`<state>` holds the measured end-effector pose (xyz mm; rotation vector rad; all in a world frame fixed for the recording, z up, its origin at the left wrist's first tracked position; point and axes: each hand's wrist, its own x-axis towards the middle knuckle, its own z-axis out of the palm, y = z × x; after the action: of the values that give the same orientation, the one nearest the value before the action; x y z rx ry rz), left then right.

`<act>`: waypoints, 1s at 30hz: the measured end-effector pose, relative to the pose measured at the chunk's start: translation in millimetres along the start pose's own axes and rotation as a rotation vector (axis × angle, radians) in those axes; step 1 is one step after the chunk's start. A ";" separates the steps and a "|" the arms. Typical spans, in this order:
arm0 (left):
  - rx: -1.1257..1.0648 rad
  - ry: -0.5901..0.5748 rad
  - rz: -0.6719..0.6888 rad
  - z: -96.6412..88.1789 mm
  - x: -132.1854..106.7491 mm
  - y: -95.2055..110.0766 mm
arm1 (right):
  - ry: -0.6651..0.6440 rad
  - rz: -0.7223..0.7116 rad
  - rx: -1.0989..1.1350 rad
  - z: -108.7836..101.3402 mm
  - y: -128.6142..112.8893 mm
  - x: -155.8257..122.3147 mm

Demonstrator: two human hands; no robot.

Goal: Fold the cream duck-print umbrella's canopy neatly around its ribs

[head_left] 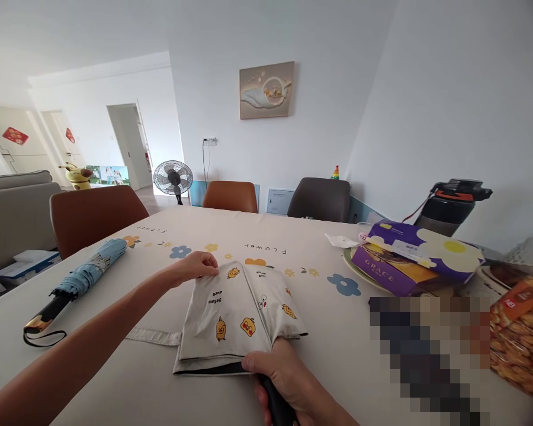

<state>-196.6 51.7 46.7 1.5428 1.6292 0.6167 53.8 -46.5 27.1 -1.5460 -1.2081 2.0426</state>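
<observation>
A cream folding umbrella printed with yellow ducks lies partly folded on the table in front of me. My right hand is closed round its black handle at the near end. My left hand pinches the fabric at the far left edge of the canopy, pressing a panel flat. The umbrella's closing strap trails out to the left on the tablecloth.
A closed blue umbrella lies at the table's left. A purple box on a plate, a snack packet and a dark bottle stand at the right. Chairs ring the table; a fan stands behind.
</observation>
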 end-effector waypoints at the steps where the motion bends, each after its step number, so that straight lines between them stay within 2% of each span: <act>1: -0.012 -0.010 -0.005 -0.8 -1.8 -1.0 | 0.005 -0.002 0.001 0.4 0.1 -0.2; 5: -0.023 -0.061 -0.024 -4.2 -8.4 -2.6 | 0.029 -0.004 -0.006 1.3 0.8 -0.5; 10: -0.028 -0.250 -0.037 -7.0 -14.2 0.8 | 0.039 -0.017 0.024 1.3 0.4 -1.4; 15: -0.098 -0.341 0.013 -5.9 -9.8 -2.6 | 0.002 -0.028 0.044 -2.0 5.1 3.5; 18: -0.209 -0.387 -0.029 -7.5 -8.5 -7.8 | -0.058 -0.024 0.046 -5.7 9.2 8.3; 23: -0.421 -0.291 -0.058 -13.3 -14.5 -24.4 | -0.087 -0.018 0.046 -8.7 9.0 9.7; 26: -0.522 -0.293 -0.083 -11.4 -19.3 -40.6 | -0.074 0.001 0.083 -8.8 8.1 9.8; 30: -0.495 -0.253 -0.083 -11.0 -22.6 -57.7 | -0.088 -0.015 0.125 -9.9 9.0 11.6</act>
<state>-240.8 23.4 11.8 1.1317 1.2275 0.6874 60.5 -39.8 12.2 -1.3990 -1.0958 2.1526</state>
